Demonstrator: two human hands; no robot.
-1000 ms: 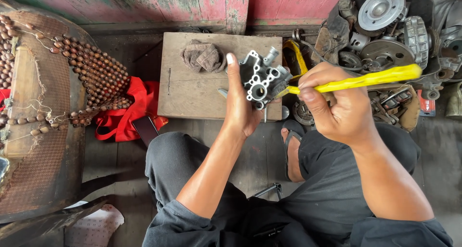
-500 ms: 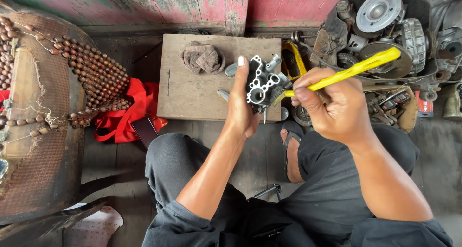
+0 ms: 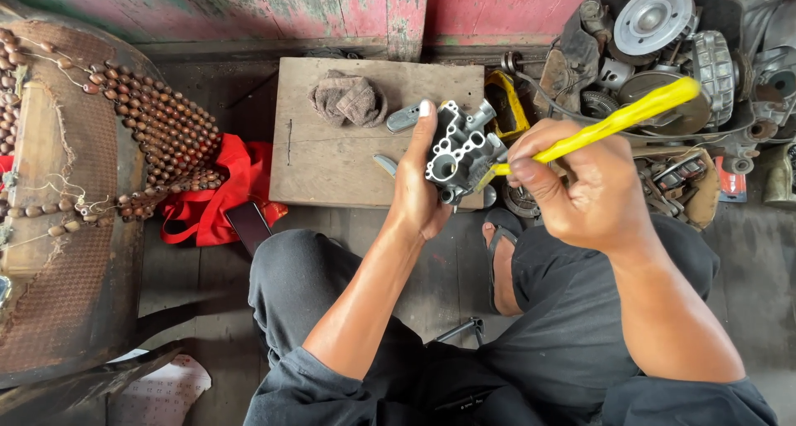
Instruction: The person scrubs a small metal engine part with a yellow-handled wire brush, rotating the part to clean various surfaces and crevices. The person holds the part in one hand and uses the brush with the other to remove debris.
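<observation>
Left hand [image 3: 419,189] grip wraps a grey metal carburettor body [image 3: 460,150], held up over the wooden surface [image 3: 332,156]; right hand [image 3: 580,185] grip is clenched on a yellow-handled tool [image 3: 613,121], tip entering at 3 o'clock. Work looks midway: tool engaged, part undismantled. Rag [image 3: 348,98] at 10 o'clock, scrap engine parts [image 3: 663,28] at 2.

Yellow tool's [image 3: 613,121] tip hidden behind metal part [image 3: 460,150]; beaded mat [image 3: 75,169] cut off at left edge.

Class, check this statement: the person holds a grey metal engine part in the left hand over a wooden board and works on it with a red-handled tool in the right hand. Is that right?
Not quite. The tool in the right hand has a yellow handle, not red, as the head view shows. The rest stands: the left hand holds the grey metal part over the wooden board.
</observation>
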